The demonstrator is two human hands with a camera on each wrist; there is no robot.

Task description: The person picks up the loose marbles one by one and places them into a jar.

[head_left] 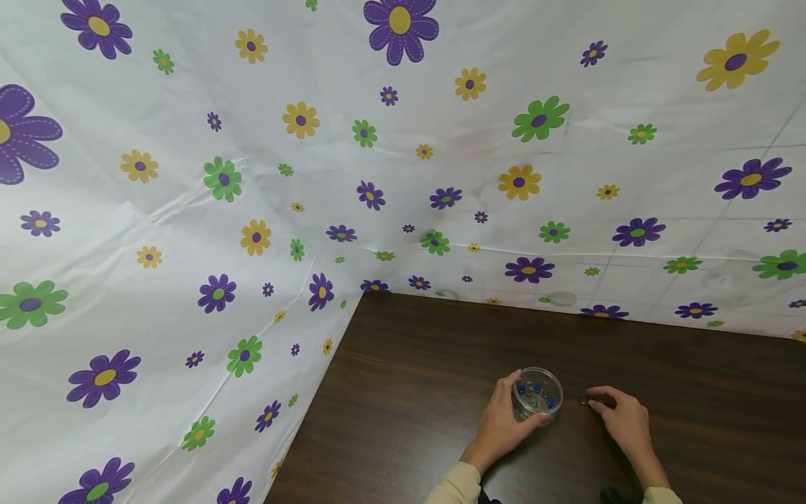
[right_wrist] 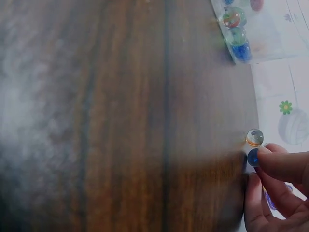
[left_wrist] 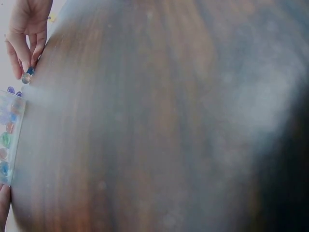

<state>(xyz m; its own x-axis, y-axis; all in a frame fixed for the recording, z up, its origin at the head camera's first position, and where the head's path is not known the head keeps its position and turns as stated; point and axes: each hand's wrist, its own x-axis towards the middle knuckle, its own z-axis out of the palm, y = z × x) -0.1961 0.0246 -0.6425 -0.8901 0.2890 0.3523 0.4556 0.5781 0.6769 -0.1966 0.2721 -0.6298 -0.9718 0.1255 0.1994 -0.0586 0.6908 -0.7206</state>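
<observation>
My left hand grips a clear round plastic container, thumb on its near side and fingers on its far left side. Blue, green and reddish glass marbles lie inside it, seen through the wall. To the right of the container, my right hand is low over the table. Its thumb and fingers pinch a blue marble. Right beside that one is a clear marble with an orange streak. In the left wrist view, only a finger of the left hand shows, at the lower left edge.
The dark wood-grain table reaches back to a white sheet with purple, yellow and green flowers. The same kind of sheet hangs along the table's left edge. Light sleeves cover the forearms.
</observation>
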